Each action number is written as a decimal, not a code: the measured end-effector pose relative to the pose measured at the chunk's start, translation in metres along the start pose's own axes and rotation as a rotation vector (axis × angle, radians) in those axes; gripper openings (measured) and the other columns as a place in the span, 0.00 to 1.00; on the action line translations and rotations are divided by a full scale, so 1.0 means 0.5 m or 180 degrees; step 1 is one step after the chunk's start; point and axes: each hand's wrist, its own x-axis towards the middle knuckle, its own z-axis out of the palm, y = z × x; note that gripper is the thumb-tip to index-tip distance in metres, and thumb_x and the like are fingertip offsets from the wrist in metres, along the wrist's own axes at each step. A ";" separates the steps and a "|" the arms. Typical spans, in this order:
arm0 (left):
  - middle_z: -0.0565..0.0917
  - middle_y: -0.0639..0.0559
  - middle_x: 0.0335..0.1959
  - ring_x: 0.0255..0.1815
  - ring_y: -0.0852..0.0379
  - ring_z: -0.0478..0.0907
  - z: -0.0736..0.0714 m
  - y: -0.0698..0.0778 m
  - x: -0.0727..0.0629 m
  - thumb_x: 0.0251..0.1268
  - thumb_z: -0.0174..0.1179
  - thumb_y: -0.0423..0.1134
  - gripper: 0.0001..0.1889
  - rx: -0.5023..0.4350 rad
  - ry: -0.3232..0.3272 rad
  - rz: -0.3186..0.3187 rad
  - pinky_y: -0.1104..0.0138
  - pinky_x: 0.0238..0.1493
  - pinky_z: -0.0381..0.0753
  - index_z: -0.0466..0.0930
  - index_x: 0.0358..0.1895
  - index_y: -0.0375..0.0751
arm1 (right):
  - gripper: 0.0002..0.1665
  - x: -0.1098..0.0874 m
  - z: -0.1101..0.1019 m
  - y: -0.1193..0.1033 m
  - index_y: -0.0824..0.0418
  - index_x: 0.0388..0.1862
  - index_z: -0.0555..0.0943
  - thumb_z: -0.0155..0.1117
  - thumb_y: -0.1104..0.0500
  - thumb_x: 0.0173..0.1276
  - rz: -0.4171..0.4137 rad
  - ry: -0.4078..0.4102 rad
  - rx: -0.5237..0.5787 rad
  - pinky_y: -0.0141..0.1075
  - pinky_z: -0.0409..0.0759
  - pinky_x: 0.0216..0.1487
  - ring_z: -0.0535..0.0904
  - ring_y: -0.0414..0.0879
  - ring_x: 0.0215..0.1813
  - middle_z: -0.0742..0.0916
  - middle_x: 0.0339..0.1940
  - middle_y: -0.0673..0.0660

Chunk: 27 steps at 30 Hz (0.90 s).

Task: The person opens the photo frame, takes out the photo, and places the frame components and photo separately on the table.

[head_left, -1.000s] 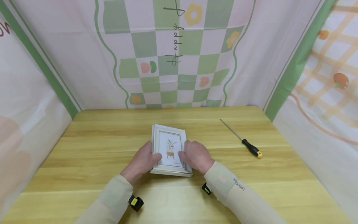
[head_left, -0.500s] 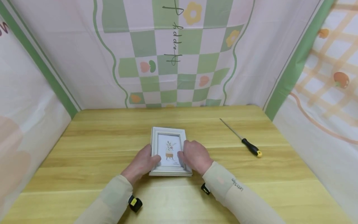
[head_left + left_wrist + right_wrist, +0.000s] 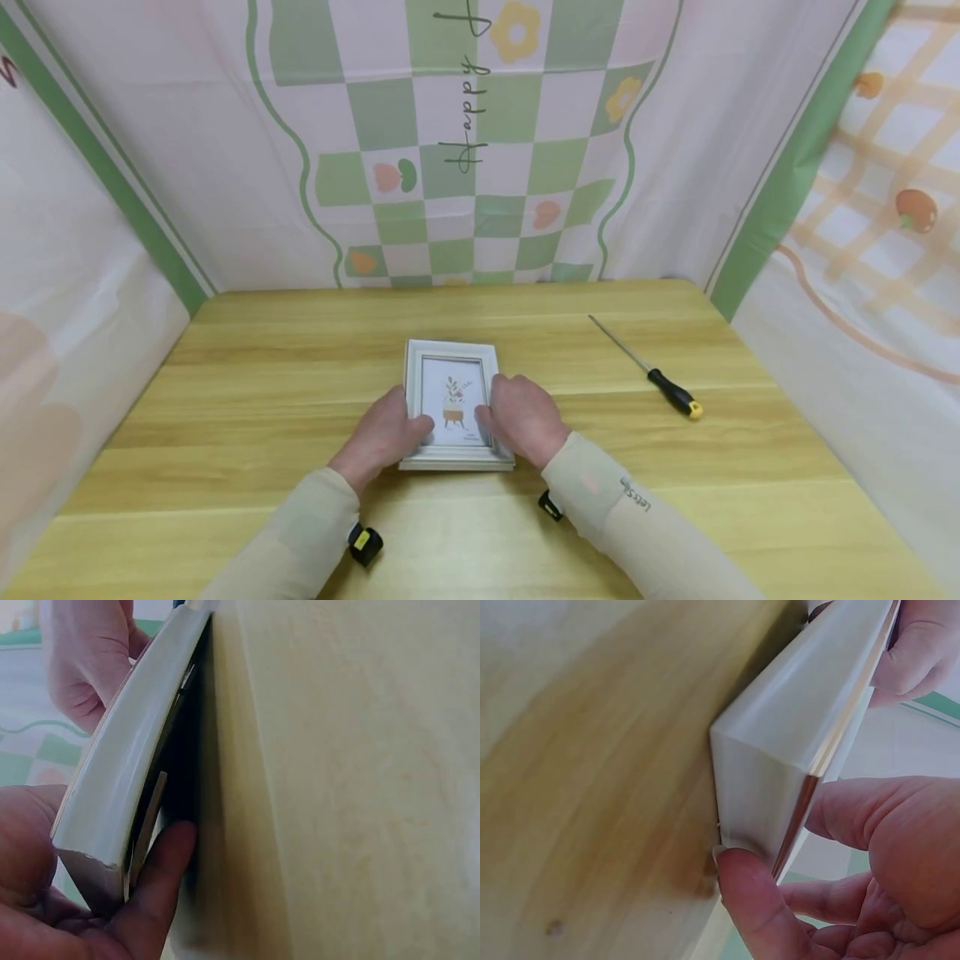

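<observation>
A white picture frame (image 3: 452,455), its print of a potted plant facing up, is held over the middle of the table. My left hand (image 3: 385,433) grips its left side, thumb on the front near the print. On the opposite side my right hand (image 3: 527,418) holds the edge in the same way. In the left wrist view, a finger of the left hand (image 3: 154,889) reaches under the frame (image 3: 124,742), where a dark gap shows above the tabletop. The right wrist view has the right hand (image 3: 900,862) pinching a corner of the frame (image 3: 769,757).
Right of the frame, a screwdriver (image 3: 671,392) with a black and yellow handle lies on the wood-grain table (image 3: 262,350). Patterned cloth (image 3: 495,167) hangs behind the table and along both sides. Black wrist devices sit under both sleeves.
The frame has turned slightly and its far-left corner has come down toward me, so it now sits squarer and flatter. Both hands keep their hold. The screwdriver stays put.
</observation>
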 end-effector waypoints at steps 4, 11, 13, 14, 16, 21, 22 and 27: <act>0.81 0.43 0.43 0.38 0.48 0.78 -0.004 0.003 0.001 0.62 0.64 0.39 0.25 0.0381 0.0017 -0.0019 0.56 0.43 0.82 0.72 0.59 0.30 | 0.23 0.000 -0.001 -0.001 0.70 0.46 0.81 0.67 0.48 0.74 0.0038 -0.0046 0.0007 0.43 0.82 0.36 0.76 0.49 0.30 0.81 0.28 0.58; 0.81 0.44 0.38 0.34 0.48 0.77 -0.006 0.009 0.001 0.61 0.65 0.42 0.26 0.0876 0.0139 -0.0035 0.57 0.37 0.80 0.73 0.57 0.28 | 0.22 0.001 0.000 -0.001 0.69 0.44 0.81 0.67 0.48 0.73 -0.0026 0.0009 -0.0017 0.43 0.81 0.34 0.76 0.49 0.29 0.81 0.27 0.58; 0.81 0.44 0.37 0.33 0.48 0.77 -0.006 0.011 0.001 0.62 0.66 0.43 0.27 0.0955 0.0153 -0.0050 0.57 0.37 0.80 0.73 0.58 0.27 | 0.22 0.001 0.000 0.000 0.69 0.43 0.80 0.67 0.48 0.73 -0.0035 0.0020 -0.0035 0.43 0.81 0.34 0.76 0.49 0.29 0.81 0.27 0.58; 0.81 0.44 0.37 0.33 0.48 0.77 -0.006 0.012 0.001 0.62 0.66 0.44 0.27 0.0993 0.0153 -0.0062 0.57 0.36 0.79 0.73 0.58 0.27 | 0.22 0.001 0.000 0.000 0.69 0.43 0.81 0.67 0.48 0.73 -0.0037 0.0024 -0.0046 0.43 0.81 0.34 0.76 0.49 0.29 0.81 0.27 0.58; 0.81 0.44 0.36 0.32 0.48 0.77 -0.006 0.013 0.002 0.62 0.66 0.45 0.28 0.1098 0.0160 -0.0080 0.58 0.35 0.79 0.74 0.58 0.27 | 0.23 0.001 0.001 0.000 0.69 0.43 0.81 0.68 0.48 0.73 -0.0039 0.0027 -0.0057 0.43 0.82 0.34 0.76 0.49 0.29 0.81 0.27 0.58; 0.79 0.46 0.31 0.29 0.49 0.76 -0.004 0.015 0.001 0.62 0.67 0.47 0.23 0.1331 0.0194 -0.0084 0.60 0.28 0.75 0.75 0.50 0.31 | 0.23 0.000 0.000 -0.001 0.69 0.44 0.81 0.68 0.48 0.73 -0.0024 0.0022 -0.0052 0.43 0.82 0.34 0.76 0.49 0.29 0.81 0.27 0.59; 0.79 0.46 0.30 0.28 0.49 0.76 -0.004 0.016 0.000 0.61 0.67 0.48 0.22 0.1361 0.0199 -0.0089 0.60 0.27 0.74 0.75 0.48 0.33 | 0.23 0.000 0.000 -0.001 0.69 0.44 0.81 0.68 0.48 0.73 -0.0019 0.0018 -0.0046 0.43 0.82 0.34 0.76 0.49 0.29 0.81 0.27 0.59; 0.78 0.46 0.30 0.27 0.49 0.75 -0.003 0.016 0.000 0.61 0.67 0.48 0.20 0.1487 0.0225 -0.0091 0.61 0.24 0.74 0.76 0.44 0.34 | 0.22 -0.002 0.001 0.000 0.69 0.44 0.81 0.68 0.49 0.73 -0.0011 0.0008 -0.0028 0.42 0.82 0.33 0.76 0.49 0.28 0.81 0.27 0.58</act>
